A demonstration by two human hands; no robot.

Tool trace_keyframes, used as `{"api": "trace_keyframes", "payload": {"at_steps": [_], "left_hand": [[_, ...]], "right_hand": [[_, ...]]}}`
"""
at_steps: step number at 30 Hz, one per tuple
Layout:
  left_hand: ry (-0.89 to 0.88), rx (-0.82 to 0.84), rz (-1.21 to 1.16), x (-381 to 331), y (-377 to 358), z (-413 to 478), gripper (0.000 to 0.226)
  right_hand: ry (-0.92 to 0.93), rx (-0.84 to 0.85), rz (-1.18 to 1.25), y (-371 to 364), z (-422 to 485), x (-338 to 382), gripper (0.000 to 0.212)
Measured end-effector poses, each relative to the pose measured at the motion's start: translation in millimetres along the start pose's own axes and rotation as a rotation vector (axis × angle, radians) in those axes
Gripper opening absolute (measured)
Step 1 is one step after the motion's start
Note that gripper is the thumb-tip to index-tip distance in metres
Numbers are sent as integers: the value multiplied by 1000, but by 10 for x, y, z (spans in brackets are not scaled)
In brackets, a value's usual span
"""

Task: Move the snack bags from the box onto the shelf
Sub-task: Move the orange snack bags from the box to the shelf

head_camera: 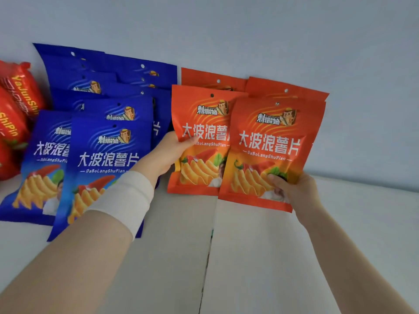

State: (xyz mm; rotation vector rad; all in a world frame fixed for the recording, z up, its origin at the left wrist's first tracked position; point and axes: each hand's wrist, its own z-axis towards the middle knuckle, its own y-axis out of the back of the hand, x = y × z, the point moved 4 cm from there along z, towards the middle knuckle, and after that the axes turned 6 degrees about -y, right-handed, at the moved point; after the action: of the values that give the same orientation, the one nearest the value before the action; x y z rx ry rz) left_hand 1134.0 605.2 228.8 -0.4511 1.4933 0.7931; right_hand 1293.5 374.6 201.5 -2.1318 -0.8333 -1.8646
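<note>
The left orange bag (201, 132) is pinched by the left hand (169, 152); the right orange bag (269, 150) is gripped by the right hand (294, 191). Both are held upright at the shelf (249, 257).

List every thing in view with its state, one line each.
left front orange bag, upright, held, partly behind the right one.
right front orange bag, upright, held.
rear orange bags, upright against the wall.
blue bags, upright in overlapping rows.
red bags, piled at far left.
shelf, bears bags.
left grip, pinches the left front orange bag's left edge.
right grip, holds the right front orange bag's lower right corner.
</note>
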Motion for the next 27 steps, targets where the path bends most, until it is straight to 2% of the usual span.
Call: {"api": "trace_keyframes", "payload": {"at_steps": [4, 11, 14, 17, 20, 24, 27], "left_hand": [[4, -77, 69, 70, 5, 217, 40], [-85, -401, 293, 90, -54, 168, 55], [-133, -440, 316, 123, -114, 130, 59], [-158, -495, 409, 105, -137, 107, 80], [-193, -516, 505, 58, -201, 25, 87], [-282, -514, 781, -18, -294, -76, 81], [-353, -447, 966, -123, -342, -167, 72]], "right_hand": [[33, -27, -31, -97, 189, -19, 23], [78, -179, -159, -153, 220, -123, 44], [79, -247, -194, -145, 177, -154, 49], [140, -319, -264, -148, 159, -154, 54], [203, -394, -394, -179, 130, -166, 68], [173, -450, -593, -212, 45, -161, 92], [193, -496, -636, -188, -106, -118, 86]]}}
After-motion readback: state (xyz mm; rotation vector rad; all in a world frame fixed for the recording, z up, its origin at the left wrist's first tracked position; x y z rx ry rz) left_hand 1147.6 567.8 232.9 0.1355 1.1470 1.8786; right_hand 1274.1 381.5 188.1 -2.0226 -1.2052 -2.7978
